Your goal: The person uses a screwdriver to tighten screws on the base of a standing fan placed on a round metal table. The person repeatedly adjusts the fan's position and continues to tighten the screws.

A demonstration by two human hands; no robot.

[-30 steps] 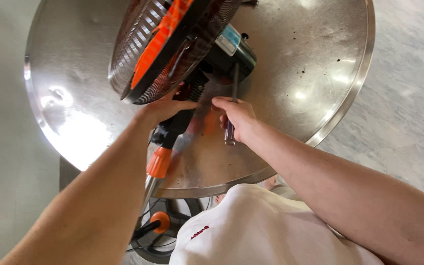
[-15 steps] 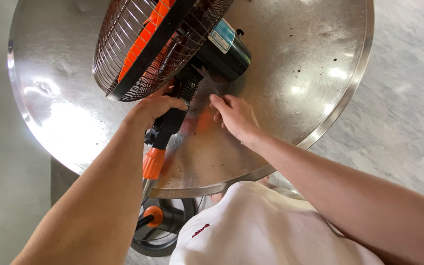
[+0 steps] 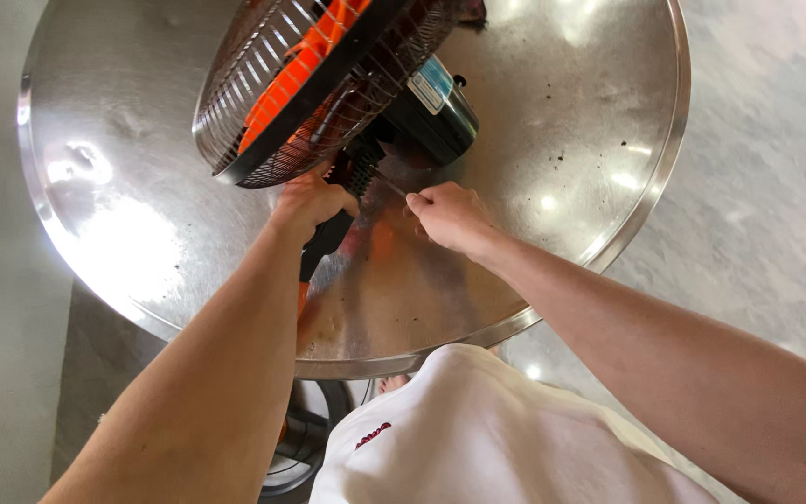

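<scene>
The fan [image 3: 328, 84] lies tipped on the round metal surface [image 3: 562, 121], up at 12 o'clock from the person. Its wire cage faces 10 o'clock and orange blades show through it. The black motor [image 3: 436, 112] sticks out behind the cage, toward 2 o'clock.

The left hand [image 3: 314, 203] is clenched around the black neck [image 3: 356, 173] just under the cage and holds it steady. The right hand [image 3: 445, 217] sits just beside it, at 3 o'clock from the left hand. Its fingers [image 3: 419, 201] pinch a thin metal tool [image 3: 392, 187], maybe a screwdriver, whose tip points at the neck.

To do this bit well, I think the left hand should keep the neck from rolling, and the tool should go in straight so it does not slip.

The tip of the tool is hard to see. What it touches is hidden by the neck. The top of the cage is cut off at the picture's edge. The fan's pole runs down under the left arm, so most of it is hidden, and the base below the surface only peeks out.
</scene>
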